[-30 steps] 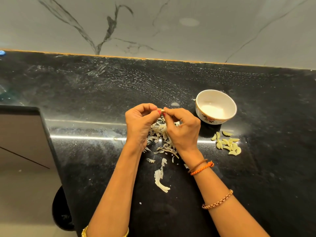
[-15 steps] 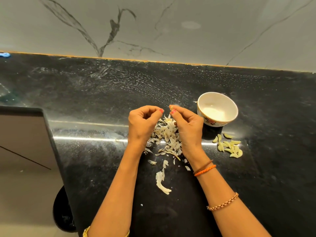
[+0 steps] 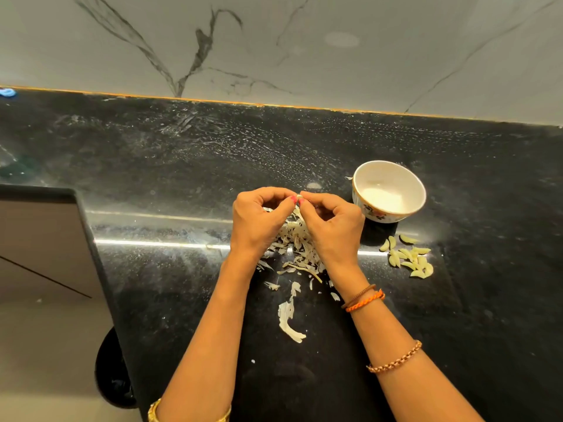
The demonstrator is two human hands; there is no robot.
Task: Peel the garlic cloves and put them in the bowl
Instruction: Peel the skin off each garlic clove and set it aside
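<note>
Black counter (image 3: 182,178): left hand (image 3: 259,222), right hand (image 3: 333,226) together, fingertips pinching clove (image 3: 299,197) above skins (image 3: 297,245). Bowl (image 3: 388,190) right; peeled cloves (image 3: 408,257) near.

Above a black speckled tabletop (image 3: 457,345), the left hand (image 3: 259,222) and right hand (image 3: 333,229) meet fingertip to fingertip, pinching a small garlic clove (image 3: 299,197) between them. A heap of papery peels (image 3: 297,248) lies beneath the hands. To the right stands a white floral bowl (image 3: 389,191), with peeled cloves (image 3: 408,257) lying on the tabletop just in front of it.
</note>
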